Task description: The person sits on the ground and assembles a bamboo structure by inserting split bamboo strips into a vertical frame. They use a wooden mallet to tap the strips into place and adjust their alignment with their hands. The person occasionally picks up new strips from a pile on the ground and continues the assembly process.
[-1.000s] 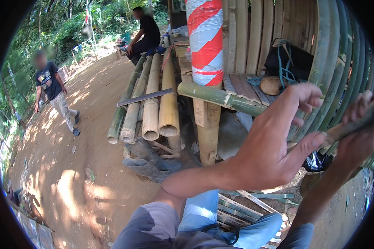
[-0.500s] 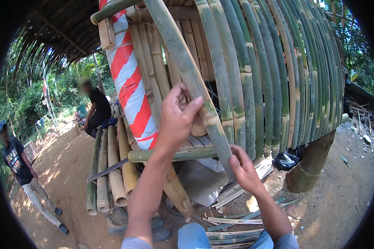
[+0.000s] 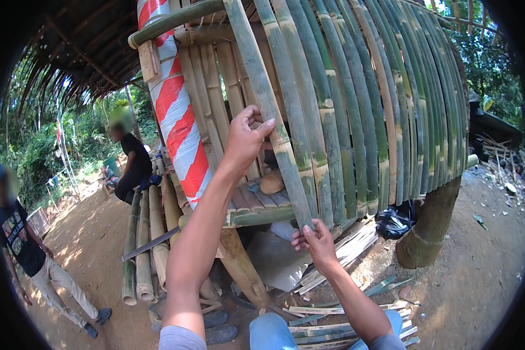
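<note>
A split green bamboo slat [image 3: 254, 58] stands nearly upright, leaning slightly, at the left end of a row of similar slats [image 3: 344, 116]. My left hand [image 3: 245, 140] is closed round its left edge at mid-height, thumb on the front face. Down at the slat's lower end, my right hand [image 3: 319, 248] pinches the tip with thumb and curled fingers. The slat crosses in front of the horizontal bamboo rail [image 3: 256, 216] low on the frame. Whether it is fastened at the top cannot be seen.
A post wrapped in red and white tape [image 3: 181, 122] stands left. Beside it lie bamboo poles [image 3: 144, 251] with a long blade [image 3: 151, 244] across them. Cut strips [image 3: 344, 332] lie by my knees, a black bag [image 3: 394, 220] near a thick post [image 3: 429, 227]. Two people are at left.
Both hands have brought the slat closer to upright, its lower end moving up and left, nearer the row. The standing person at far left has shifted position.
</note>
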`<control>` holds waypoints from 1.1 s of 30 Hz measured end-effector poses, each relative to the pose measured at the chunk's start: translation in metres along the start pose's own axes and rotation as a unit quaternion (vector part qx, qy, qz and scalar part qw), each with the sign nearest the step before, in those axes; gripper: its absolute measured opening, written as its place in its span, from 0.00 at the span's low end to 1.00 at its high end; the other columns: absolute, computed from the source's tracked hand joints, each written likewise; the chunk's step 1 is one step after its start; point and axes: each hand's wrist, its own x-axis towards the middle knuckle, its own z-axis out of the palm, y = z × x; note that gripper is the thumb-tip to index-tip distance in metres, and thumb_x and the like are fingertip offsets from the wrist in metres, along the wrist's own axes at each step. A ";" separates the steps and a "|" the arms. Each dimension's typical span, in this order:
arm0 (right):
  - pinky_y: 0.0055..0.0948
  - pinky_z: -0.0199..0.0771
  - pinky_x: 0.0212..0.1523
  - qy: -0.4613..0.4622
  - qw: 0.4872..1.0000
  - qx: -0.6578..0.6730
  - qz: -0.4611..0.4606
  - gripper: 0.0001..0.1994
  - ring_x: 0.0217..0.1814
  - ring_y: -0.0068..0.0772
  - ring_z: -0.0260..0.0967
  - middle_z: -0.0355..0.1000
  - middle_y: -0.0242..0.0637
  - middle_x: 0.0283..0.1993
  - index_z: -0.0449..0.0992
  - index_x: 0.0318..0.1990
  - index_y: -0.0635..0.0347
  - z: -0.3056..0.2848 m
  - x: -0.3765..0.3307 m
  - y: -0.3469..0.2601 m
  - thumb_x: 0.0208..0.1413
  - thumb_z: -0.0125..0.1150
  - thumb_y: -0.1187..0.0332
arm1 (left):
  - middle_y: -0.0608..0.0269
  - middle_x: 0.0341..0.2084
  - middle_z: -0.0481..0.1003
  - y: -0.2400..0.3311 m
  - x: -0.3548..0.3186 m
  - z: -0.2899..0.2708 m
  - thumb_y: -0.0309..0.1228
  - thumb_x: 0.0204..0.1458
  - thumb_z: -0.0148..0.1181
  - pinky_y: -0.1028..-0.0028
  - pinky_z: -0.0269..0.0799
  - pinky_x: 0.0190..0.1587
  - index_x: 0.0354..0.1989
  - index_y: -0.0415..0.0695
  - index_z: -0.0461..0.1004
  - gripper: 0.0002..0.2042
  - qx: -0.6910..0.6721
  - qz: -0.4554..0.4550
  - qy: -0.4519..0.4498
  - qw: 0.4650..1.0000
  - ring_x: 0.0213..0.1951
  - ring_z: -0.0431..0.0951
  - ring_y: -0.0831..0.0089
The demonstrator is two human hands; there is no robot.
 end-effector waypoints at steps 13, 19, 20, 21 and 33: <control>0.24 0.73 0.34 0.017 0.999 0.025 0.043 0.14 0.35 0.25 0.73 0.75 0.39 0.40 0.67 0.53 0.59 0.015 -0.004 -0.005 0.66 0.53 0.61 | 0.68 0.34 0.74 0.003 0.030 -0.008 0.33 0.60 0.58 0.74 0.76 0.32 0.45 0.42 0.70 0.10 0.002 0.026 0.018 1.000 0.34 0.75 0.80; 0.24 0.73 0.35 0.021 0.997 0.029 0.064 0.13 0.36 0.23 0.72 0.75 0.36 0.39 0.68 0.52 0.58 0.001 -0.009 0.017 0.66 0.53 0.61 | 0.67 0.33 0.76 0.017 0.076 -0.021 0.34 0.60 0.58 0.73 0.76 0.32 0.49 0.41 0.70 0.13 -0.019 0.048 0.041 0.998 0.30 0.77 0.78; 0.24 0.72 0.35 0.018 0.997 0.029 0.064 0.13 0.36 0.23 0.72 0.75 0.35 0.39 0.68 0.52 0.57 0.000 -0.008 0.019 0.66 0.53 0.61 | 0.67 0.33 0.76 0.020 0.082 -0.022 0.33 0.60 0.58 0.73 0.76 0.32 0.49 0.41 0.71 0.13 -0.013 0.050 0.046 0.998 0.30 0.77 0.78; 0.24 0.72 0.35 0.016 0.997 0.029 0.064 0.13 0.36 0.23 0.72 0.75 0.35 0.39 0.68 0.52 0.57 -0.001 -0.008 0.020 0.66 0.53 0.61 | 0.67 0.32 0.76 0.023 0.088 -0.023 0.33 0.60 0.58 0.73 0.76 0.32 0.49 0.41 0.71 0.13 -0.007 0.052 0.051 0.997 0.30 0.77 0.78; 0.23 0.72 0.34 -0.004 0.996 0.046 0.078 0.12 0.35 0.21 0.71 0.76 0.35 0.42 0.69 0.50 0.54 0.010 -0.001 0.008 0.66 0.53 0.59 | 0.67 0.29 0.77 0.031 0.128 -0.035 0.30 0.58 0.60 0.71 0.78 0.33 0.39 0.41 0.75 0.06 0.006 0.051 0.067 0.996 0.29 0.78 0.77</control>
